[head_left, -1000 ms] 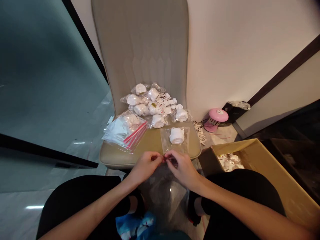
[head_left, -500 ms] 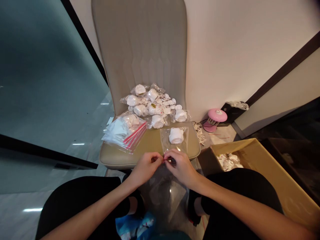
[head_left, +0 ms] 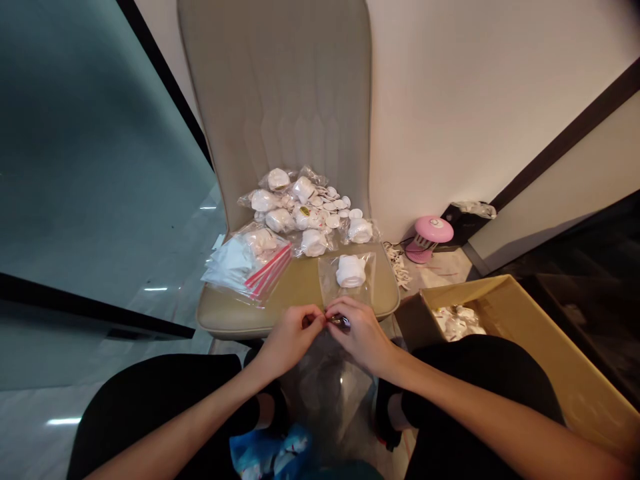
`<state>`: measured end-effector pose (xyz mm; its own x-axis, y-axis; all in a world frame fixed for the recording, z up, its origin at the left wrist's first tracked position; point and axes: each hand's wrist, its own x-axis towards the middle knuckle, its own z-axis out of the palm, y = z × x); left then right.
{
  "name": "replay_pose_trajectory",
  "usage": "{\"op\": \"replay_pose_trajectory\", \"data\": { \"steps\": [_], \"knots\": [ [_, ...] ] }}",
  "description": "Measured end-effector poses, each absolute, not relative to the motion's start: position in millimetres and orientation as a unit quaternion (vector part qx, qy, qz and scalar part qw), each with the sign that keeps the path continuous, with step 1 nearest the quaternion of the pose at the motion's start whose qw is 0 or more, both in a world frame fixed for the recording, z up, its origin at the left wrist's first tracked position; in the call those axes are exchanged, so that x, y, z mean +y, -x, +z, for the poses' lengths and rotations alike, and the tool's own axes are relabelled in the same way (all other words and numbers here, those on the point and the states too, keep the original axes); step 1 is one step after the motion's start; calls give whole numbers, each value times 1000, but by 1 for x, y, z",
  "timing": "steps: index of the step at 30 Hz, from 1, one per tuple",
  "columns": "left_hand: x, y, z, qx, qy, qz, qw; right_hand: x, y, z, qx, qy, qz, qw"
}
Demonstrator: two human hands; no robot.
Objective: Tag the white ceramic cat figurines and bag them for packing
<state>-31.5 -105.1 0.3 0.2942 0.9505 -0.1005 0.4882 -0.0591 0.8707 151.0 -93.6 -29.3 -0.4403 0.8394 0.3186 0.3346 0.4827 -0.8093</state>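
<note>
At lower centre, the left hand (head_left: 290, 339) and right hand (head_left: 363, 337) pinch the top edge of a clear, limp plastic zip bag (head_left: 327, 387); it looks light, slippery, best gripped at its seal. Beyond, a beige cushioned chair seat (head_left: 295, 287) holds bagged white pieces; cardboard box (head_left: 540, 333) lower right.

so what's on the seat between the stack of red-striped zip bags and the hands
In the head view, only bare beige seat cushion lies between the stack of zip bags and the left hand and right hand.
</note>
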Motion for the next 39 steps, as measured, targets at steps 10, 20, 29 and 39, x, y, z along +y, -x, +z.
{"op": "replay_pose_trajectory", "data": {
  "steps": [10,20,29,39],
  "knots": [
    [-105,31,1,542,-677,264,422,-94,-150,-33,-765,382,347,385],
    [-99,35,-2,564,-672,234,418,-97,-149,-28,-780,386,330,366],
    [-96,34,-1,561,-640,234,470,-97,-147,-32,-776,393,324,373],
    [-99,32,-4,570,-619,260,474,-100,-143,-41,-775,394,311,383]
  ]
}}
